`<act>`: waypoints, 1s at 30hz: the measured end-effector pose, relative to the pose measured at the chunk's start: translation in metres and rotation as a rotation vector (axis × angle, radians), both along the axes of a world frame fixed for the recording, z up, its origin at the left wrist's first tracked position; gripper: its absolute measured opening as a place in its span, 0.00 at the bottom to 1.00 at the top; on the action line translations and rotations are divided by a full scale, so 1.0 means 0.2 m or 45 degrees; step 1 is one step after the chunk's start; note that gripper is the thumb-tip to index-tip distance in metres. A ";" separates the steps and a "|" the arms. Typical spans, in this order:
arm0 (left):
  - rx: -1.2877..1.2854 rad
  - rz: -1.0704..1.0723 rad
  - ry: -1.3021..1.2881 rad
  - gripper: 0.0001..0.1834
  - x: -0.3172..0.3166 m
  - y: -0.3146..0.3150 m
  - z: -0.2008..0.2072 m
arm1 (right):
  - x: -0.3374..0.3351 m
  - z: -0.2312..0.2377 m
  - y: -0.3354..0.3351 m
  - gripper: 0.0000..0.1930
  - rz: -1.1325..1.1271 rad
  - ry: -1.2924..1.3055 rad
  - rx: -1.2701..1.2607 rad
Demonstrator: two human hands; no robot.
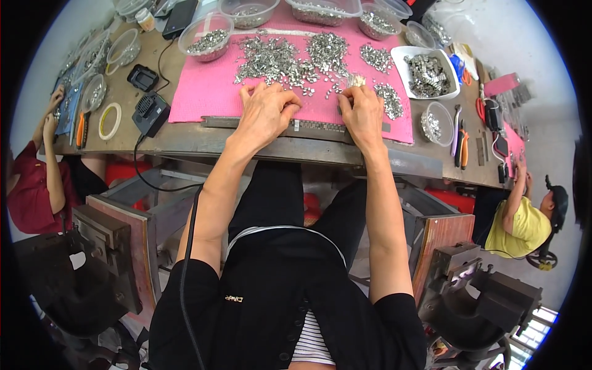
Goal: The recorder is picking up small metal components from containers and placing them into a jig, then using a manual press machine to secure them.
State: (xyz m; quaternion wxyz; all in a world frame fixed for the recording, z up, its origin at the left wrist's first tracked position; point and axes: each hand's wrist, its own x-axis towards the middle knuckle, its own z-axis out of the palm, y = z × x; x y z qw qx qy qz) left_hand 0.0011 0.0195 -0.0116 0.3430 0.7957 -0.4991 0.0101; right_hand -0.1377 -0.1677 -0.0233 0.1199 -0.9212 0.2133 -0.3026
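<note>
A pink mat (185,98) lies on the bench, with small silvery metal pieces heaped on it in several piles (268,58). Along its near edge runs a long narrow metal bar (216,121), which carries a row of small pieces (320,127). My left hand (265,114) is over the bar's left half, fingers curled, thumb and forefinger close together. My right hand (364,117) is at the bar's right part, its fingertips pinched. Whatever either hand holds is too small to make out. Pale thin bristle-like bits (356,80) show just beyond my right fingers.
Clear plastic tubs (207,38) of metal pieces line the back. At right are a white tray (427,73), a small tub (436,123) and orange-handled pliers (464,150). A black charger (151,114) and tape roll (110,121) lie left. Two people (521,222) work at either side.
</note>
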 end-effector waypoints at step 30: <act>-0.327 -0.170 -0.106 0.07 -0.19 -0.03 -0.05 | 0.02 0.02 0.06 0.06 0.209 -0.084 0.339</act>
